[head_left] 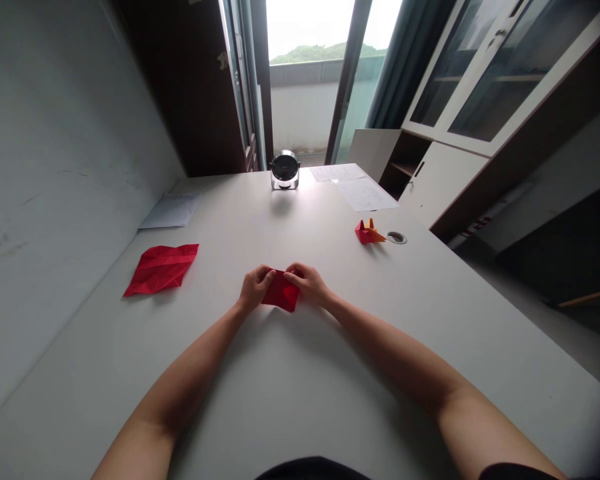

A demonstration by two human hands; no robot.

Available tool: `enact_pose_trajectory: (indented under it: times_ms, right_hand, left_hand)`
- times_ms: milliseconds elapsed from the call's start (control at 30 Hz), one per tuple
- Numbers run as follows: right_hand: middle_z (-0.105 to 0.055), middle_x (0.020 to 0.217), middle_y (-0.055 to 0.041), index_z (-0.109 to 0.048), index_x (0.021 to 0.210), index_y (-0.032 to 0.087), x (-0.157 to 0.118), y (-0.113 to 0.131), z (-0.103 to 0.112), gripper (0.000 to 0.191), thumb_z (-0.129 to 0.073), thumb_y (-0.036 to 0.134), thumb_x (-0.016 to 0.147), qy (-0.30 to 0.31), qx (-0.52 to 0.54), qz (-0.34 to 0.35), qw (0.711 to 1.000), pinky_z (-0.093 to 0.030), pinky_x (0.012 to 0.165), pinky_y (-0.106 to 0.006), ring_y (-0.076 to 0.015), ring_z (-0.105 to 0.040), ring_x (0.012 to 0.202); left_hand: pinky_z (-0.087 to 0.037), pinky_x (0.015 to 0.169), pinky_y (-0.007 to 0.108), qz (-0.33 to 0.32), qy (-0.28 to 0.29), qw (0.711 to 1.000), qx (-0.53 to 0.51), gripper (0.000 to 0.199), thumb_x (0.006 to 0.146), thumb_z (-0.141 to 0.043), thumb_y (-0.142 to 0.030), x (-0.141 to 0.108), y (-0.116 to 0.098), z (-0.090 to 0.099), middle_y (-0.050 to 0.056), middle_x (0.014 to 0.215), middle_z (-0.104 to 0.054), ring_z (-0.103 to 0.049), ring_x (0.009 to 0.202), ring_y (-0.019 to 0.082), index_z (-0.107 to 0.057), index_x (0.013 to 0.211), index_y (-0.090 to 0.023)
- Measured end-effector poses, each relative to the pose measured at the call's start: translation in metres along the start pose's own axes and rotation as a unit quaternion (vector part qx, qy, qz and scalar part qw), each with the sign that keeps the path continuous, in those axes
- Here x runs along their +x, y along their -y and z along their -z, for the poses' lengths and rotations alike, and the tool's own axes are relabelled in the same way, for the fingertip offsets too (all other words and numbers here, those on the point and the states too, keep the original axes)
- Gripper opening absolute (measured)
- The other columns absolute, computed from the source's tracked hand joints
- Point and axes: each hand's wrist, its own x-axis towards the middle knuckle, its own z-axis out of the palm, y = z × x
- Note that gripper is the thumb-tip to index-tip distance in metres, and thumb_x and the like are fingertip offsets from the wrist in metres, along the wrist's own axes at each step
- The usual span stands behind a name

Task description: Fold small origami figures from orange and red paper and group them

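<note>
A small piece of folded red paper [281,295] is held just over the white table, in the middle of the head view. My left hand [257,285] pinches its upper left edge, thumb on the near face. At the upper right edge my right hand [306,280] grips it the same way. The fingers behind the paper are hidden. Its lower edge hangs free and casts a shadow on the tabletop. Off to the left lies a larger creased sheet of red paper [163,269], opened out and touched by neither hand.
Folded red and yellow paper shapes [369,232] stand at the right, beside a round cable hole [397,237]. A small round black fan or lamp [285,170] stands at the back. Printed sheets [363,193] lie back right, and white papers [170,211] by the left wall.
</note>
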Motion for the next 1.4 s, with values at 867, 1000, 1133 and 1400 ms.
enact_pose_trajectory:
  times_ms: [867,1000,1133,1400]
  right_hand:
    - [-0.071,0.089,-0.0064,-0.067,0.104,0.017,0.000,0.001,-0.003,0.041,-0.070,0.051,0.083,0.049,0.107,0.018,0.993,-0.050,0.068,-0.030,-0.0192,-0.065,0.079]
    - [-0.072,0.085,-0.0067,-0.068,0.100,0.017,0.003,-0.007,-0.002,0.036,-0.068,0.050,0.085,0.008,0.118,0.007,0.993,-0.051,0.064,-0.030,-0.0176,-0.066,0.070]
    - [-0.073,0.078,-0.0058,-0.070,0.096,0.017,0.004,-0.009,0.001,0.036,-0.064,0.051,0.089,-0.009,0.142,0.003,0.990,-0.049,0.058,-0.029,-0.0148,-0.064,0.060]
    - [-0.075,0.076,-0.0079,-0.071,0.096,0.016,0.005,-0.009,0.002,0.043,-0.065,0.058,0.087,0.006,0.184,-0.005,0.983,-0.052,0.058,-0.030,-0.0178,-0.069,0.061]
  left_hand:
    - [-0.053,0.060,0.026,0.037,-0.098,0.969,-0.223,0.037,0.080,-0.075,-0.049,0.008,0.002,0.001,0.001,0.068,-0.066,-0.063,0.059,0.013,-0.065,0.091,-0.015]
    - [-0.053,0.063,0.028,0.041,-0.069,0.977,-0.198,0.037,0.081,-0.073,-0.051,0.008,0.002,0.000,0.003,0.070,-0.066,-0.063,0.062,0.014,-0.066,0.088,-0.015]
    - [-0.046,0.061,0.025,0.025,-0.066,0.992,-0.109,0.033,0.084,-0.069,-0.050,0.007,0.005,0.002,0.001,0.068,-0.062,-0.058,0.063,0.013,-0.070,0.084,-0.017]
    - [-0.047,0.068,0.027,0.014,-0.057,0.998,-0.018,0.032,0.086,-0.067,-0.048,0.008,0.013,0.005,0.005,0.086,-0.071,-0.062,0.076,0.017,-0.076,0.092,-0.018]
